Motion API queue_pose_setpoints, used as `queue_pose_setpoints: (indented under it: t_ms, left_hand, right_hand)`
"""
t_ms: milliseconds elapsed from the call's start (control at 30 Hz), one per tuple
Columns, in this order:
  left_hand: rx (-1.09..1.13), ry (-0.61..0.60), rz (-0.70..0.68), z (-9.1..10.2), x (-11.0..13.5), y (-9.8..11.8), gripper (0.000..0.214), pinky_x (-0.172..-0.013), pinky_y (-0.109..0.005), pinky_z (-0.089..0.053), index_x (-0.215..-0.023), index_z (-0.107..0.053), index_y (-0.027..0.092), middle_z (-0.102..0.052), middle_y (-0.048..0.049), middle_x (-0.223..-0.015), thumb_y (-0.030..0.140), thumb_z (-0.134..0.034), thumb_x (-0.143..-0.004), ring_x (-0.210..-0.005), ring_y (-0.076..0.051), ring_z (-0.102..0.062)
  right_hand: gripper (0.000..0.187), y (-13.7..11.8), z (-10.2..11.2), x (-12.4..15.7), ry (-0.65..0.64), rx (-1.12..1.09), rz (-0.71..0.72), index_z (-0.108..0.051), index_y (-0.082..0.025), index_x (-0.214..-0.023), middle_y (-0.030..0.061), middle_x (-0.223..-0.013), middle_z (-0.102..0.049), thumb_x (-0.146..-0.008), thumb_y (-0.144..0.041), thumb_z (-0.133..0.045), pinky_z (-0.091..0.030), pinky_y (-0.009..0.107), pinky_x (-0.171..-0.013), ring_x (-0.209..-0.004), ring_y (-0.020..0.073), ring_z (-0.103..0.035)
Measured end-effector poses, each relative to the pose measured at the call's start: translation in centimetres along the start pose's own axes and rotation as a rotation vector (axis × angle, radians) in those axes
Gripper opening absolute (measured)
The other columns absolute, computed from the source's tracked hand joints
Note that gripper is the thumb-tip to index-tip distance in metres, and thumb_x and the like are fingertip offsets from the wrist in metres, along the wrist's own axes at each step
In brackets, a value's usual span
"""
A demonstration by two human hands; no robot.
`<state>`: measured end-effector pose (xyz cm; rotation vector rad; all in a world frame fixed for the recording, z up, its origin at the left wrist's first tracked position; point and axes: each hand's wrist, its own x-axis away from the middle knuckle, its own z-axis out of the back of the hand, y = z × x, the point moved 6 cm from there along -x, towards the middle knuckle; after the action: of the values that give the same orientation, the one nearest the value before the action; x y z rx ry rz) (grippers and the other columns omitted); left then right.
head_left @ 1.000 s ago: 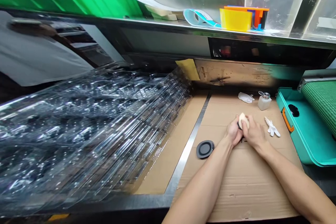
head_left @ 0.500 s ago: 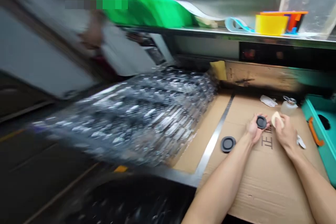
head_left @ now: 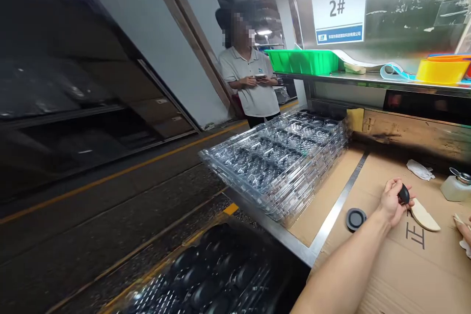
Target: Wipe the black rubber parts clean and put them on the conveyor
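Note:
My left hand (head_left: 393, 202) is closed around a small black round cap (head_left: 404, 194), tilted nearly edge-on, over the cardboard (head_left: 397, 274). Just right of it, a cream half-round pad (head_left: 427, 217) lies on the cardboard, close to my fingertips. My right hand (head_left: 464, 230) is cut off by the right edge of the head view; only some fingers show, beside a white scrap, and whether they grip anything is unclear. Left of my left wrist, a larger black ring-shaped disc (head_left: 355, 219) lies flat.
Stacked clear plastic trays (head_left: 279, 157) with black round parts stand left on the bench. Another tray of black parts (head_left: 209, 274) sits lower in front. A white bottle (head_left: 456, 187) and crumpled tissue (head_left: 420, 170) lie at right. Behind stands a person (head_left: 253, 78) with a phone-like object.
The view has swung left and steadied. My right hand has let go of the cream pad and moved away to the right. The black cap in my left hand is now tilted.

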<state>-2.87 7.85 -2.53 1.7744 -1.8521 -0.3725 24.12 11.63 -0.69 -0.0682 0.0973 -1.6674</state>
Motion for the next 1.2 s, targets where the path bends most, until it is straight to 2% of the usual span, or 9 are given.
queue_pose_setpoints:
  t_ms: [67, 100, 233, 333, 500, 733, 933, 1100, 1200]
  left_hand:
    - [-0.024, 0.009, -0.021, 0.1, -0.1, 0.1, 0.034, -0.059, -0.025, -0.047, -0.111, -0.047, 0.025, -0.066, -0.0101, -0.108, 0.046, -0.063, -0.090, -0.071, -0.018, -0.070]
    - [-0.040, 0.011, -0.027, 0.1, -0.2, 0.1, 0.037, -0.058, -0.024, -0.046, -0.110, -0.047, 0.024, -0.067, -0.0100, -0.104, 0.049, -0.063, -0.089, -0.068, -0.017, -0.069]
    - [-0.059, -0.029, 0.038, 0.0, -0.3, -0.3, 0.046, -0.054, -0.025, -0.044, -0.115, -0.046, 0.021, -0.068, -0.0128, -0.091, 0.060, -0.054, -0.091, -0.060, -0.019, -0.068]
    - [0.013, -0.135, 0.121, -0.6, -0.1, -0.7, 0.045, -0.058, -0.027, -0.046, -0.121, -0.049, 0.018, -0.069, -0.0185, -0.095, 0.052, -0.052, -0.092, -0.065, -0.022, -0.069]
    - [0.145, -0.233, 0.245, -1.7, 1.3, 0.2, 0.038, -0.063, -0.027, -0.049, -0.124, -0.057, 0.017, -0.069, -0.0230, -0.111, 0.040, -0.052, -0.094, -0.079, -0.023, -0.071]
    - [0.290, -0.200, 0.338, -2.2, 3.2, 2.9, 0.052, -0.053, -0.020, -0.050, -0.120, -0.064, 0.011, -0.069, -0.0199, -0.107, 0.047, -0.032, -0.103, -0.065, -0.012, -0.060]
    - [0.303, -0.192, 0.345, -2.4, 4.0, 3.0, 0.054, -0.055, -0.019, -0.052, -0.116, -0.067, 0.009, -0.070, -0.0194, -0.103, 0.049, -0.034, -0.103, -0.067, -0.012, -0.061]
    - [0.312, -0.188, 0.337, -2.4, 4.0, 2.9, 0.057, -0.057, -0.019, -0.054, -0.097, -0.068, 0.009, -0.071, -0.0183, -0.096, 0.056, -0.036, -0.101, -0.069, -0.013, -0.065]
    - [0.267, -0.201, 0.318, -2.5, 4.1, 2.8, 0.059, -0.058, -0.020, -0.055, -0.097, -0.068, 0.010, -0.072, -0.0177, -0.095, 0.061, -0.038, -0.099, -0.070, -0.014, -0.066]
  right_hand:
    - [0.044, 0.4, -1.5, -0.6, -0.172, -0.043, 0.024, -0.071, -0.028, -0.085, 0.0175, -0.080, -0.071, -0.083, -0.066, -0.048, -0.047, 0.046, -0.064, -0.072, 0.0353, -0.070]
    - [0.040, 0.0, -1.8, -0.5, -0.188, -0.046, 0.057, -0.069, -0.029, -0.084, 0.0150, -0.076, -0.071, -0.085, -0.062, -0.047, -0.047, 0.044, -0.063, -0.071, 0.0344, -0.070]
    - [0.024, -3.2, -1.7, 0.7, -0.011, 0.045, 0.169, -0.066, -0.028, -0.085, 0.0149, -0.095, -0.073, -0.083, -0.044, -0.048, -0.048, 0.042, -0.065, -0.084, 0.0350, -0.070]
    - [0.028, -5.1, -1.5, 1.6, 0.066, 0.056, 0.207, -0.064, -0.025, -0.086, 0.0155, -0.100, -0.072, -0.087, -0.043, -0.043, -0.049, 0.040, -0.067, -0.086, 0.0341, -0.070]
    - [0.033, -6.4, -0.5, 2.4, 0.142, -0.042, 0.219, -0.065, -0.021, -0.105, 0.0128, -0.101, -0.073, -0.094, -0.036, -0.038, -0.047, 0.035, -0.073, -0.089, 0.0283, -0.070]
    - [0.029, -8.0, 0.2, 3.6, 0.097, -0.081, 0.189, -0.068, -0.021, -0.105, 0.0101, -0.108, -0.071, -0.095, -0.031, -0.042, -0.042, 0.030, -0.076, -0.098, 0.0241, -0.066]
    - [0.026, -8.2, 0.6, 4.0, 0.103, -0.084, 0.182, -0.066, -0.022, -0.102, 0.0088, -0.109, -0.070, -0.094, -0.031, -0.043, -0.038, 0.030, -0.070, -0.098, 0.0247, -0.065]
    - [0.025, -8.2, 0.6, 4.0, 0.111, -0.095, 0.177, -0.065, -0.022, -0.098, 0.0082, -0.107, -0.070, -0.094, -0.033, -0.043, -0.037, 0.030, -0.069, -0.095, 0.0240, -0.064]
    - [0.024, -8.2, 0.5, 4.1, 0.112, -0.102, 0.178, -0.065, -0.022, -0.098, 0.0080, -0.107, -0.070, -0.094, -0.033, -0.044, -0.036, 0.030, -0.069, -0.095, 0.0237, -0.064]
